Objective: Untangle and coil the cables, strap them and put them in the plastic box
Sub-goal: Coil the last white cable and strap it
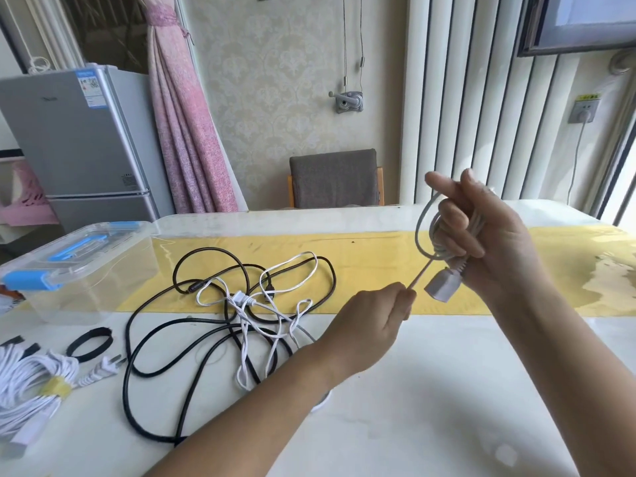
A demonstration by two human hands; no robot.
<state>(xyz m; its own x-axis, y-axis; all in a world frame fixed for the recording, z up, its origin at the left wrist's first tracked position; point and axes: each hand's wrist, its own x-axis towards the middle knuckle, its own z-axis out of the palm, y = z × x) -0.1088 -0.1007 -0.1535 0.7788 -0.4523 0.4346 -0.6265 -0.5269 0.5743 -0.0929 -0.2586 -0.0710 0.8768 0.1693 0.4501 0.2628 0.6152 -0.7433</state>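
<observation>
My right hand is raised above the table, closed around a small coil of grey cable whose grey plug hangs below the fingers. My left hand pinches the cable's free strand just left of the plug and holds it taut. On the table to the left lies a tangle of a thick black cable and a thin white cable. A clear plastic box with blue latches and its lid on stands at the far left.
A bundled white cable with a yellow band and a white plug lies at the near left. A black strap loop rests beside it. A yellow runner crosses the table. A chair stands behind the far edge.
</observation>
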